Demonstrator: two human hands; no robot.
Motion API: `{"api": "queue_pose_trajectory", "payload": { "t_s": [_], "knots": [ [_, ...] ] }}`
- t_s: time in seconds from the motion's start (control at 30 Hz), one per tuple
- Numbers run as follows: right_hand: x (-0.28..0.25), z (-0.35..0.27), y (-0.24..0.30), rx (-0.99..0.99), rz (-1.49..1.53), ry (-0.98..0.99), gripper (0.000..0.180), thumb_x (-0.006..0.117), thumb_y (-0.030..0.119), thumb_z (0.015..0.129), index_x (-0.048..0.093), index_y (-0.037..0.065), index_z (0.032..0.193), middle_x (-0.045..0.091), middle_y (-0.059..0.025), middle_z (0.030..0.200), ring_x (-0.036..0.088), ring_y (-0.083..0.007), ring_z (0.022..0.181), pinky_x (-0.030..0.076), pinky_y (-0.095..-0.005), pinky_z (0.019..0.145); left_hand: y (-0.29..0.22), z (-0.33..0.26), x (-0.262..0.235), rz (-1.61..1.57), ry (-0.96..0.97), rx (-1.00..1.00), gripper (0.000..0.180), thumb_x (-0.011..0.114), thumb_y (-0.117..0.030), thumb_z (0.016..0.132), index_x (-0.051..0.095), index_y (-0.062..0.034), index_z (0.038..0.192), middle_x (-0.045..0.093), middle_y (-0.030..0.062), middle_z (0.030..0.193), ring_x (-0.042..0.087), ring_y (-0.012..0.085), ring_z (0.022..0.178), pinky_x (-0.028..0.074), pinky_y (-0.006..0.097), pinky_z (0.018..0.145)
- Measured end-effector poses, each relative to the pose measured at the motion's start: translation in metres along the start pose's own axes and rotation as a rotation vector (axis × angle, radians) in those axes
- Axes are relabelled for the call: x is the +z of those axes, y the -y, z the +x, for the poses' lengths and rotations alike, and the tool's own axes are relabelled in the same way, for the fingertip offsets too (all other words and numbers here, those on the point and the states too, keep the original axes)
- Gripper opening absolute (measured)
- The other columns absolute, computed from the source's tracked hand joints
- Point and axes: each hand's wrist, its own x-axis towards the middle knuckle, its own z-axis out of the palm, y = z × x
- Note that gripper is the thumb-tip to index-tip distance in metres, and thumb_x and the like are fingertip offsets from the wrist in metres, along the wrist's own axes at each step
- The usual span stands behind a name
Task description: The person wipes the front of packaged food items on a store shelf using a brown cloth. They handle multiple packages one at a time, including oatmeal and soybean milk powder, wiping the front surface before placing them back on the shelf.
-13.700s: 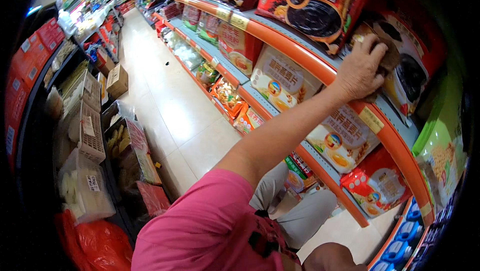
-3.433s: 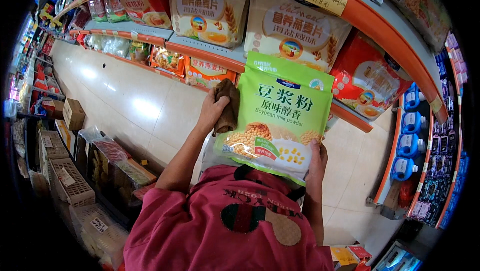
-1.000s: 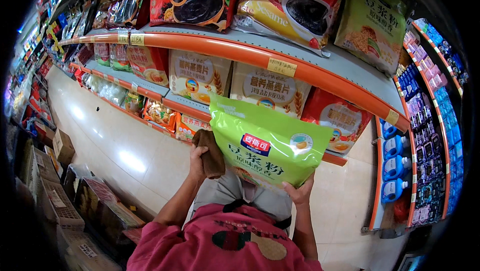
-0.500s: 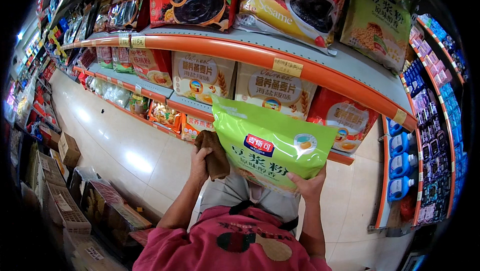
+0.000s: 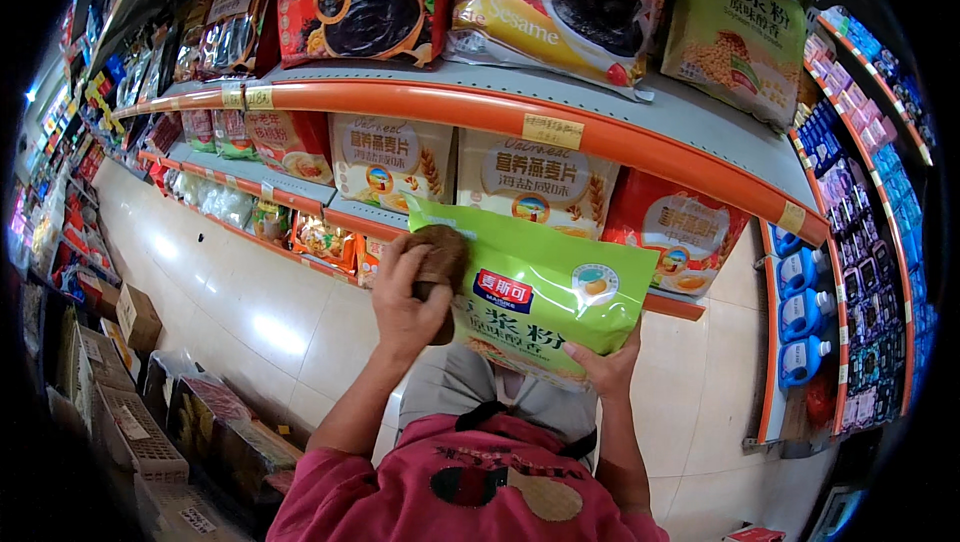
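Observation:
A bright green bag of soy milk powder (image 5: 590,282) is held up in front of me, just below the shelf edge. My right hand (image 5: 606,362) grips its lower right corner, thumb on the front face. My left hand (image 5: 408,307) is closed round a bunched brown cloth (image 5: 440,257), which lies against the bag's upper left side. Part of the bag's left edge is hidden behind the cloth. On the upper shelf at right stands another green soy powder bag (image 5: 738,42), beside a red and yellow sesame bag (image 5: 545,27).
An orange-edged shelf (image 5: 440,102) crosses ahead, with oatmeal bags (image 5: 535,174) and a red bag (image 5: 672,227) on the tier below. Blue bottles (image 5: 800,312) line a rack at right. Cartons and a plastic crate (image 5: 140,432) stand on the floor at left.
My left hand has brought the brown cloth up and over onto the bag's upper left front. The bag has shifted slightly left, still in my right hand.

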Motion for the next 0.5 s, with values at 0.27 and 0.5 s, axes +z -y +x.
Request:
{"api": "queue_pose_trajectory", "payload": {
  "t_s": [0.27,0.5],
  "knots": [
    [0.003,0.003,0.007,0.025,-0.167,-0.029,0.069,0.076,0.012,0.057,0.040,0.002,0.114,0.052,-0.0090,0.106,0.051,-0.0186,0.097,0.042,-0.0313,0.085,-0.095,0.000,0.031,-0.209,0.374,0.395,0.042,0.068,-0.011,0.053,0.056,-0.0012,0.092,0.049,0.0215,0.107,0.053,0.0347,0.084,0.046,0.038,0.070],
    [-0.001,-0.004,0.006,0.040,-0.130,0.007,0.069,0.076,0.012,0.056,0.040,0.000,0.114,0.052,-0.0092,0.106,0.051,-0.0190,0.097,0.043,-0.0312,0.084,-0.081,0.002,0.029,-0.208,0.410,0.377,0.042,0.068,-0.011,0.055,0.054,-0.0029,0.093,0.048,0.0202,0.110,0.052,0.0353,0.087,0.046,0.038,0.072]
  ]
}}
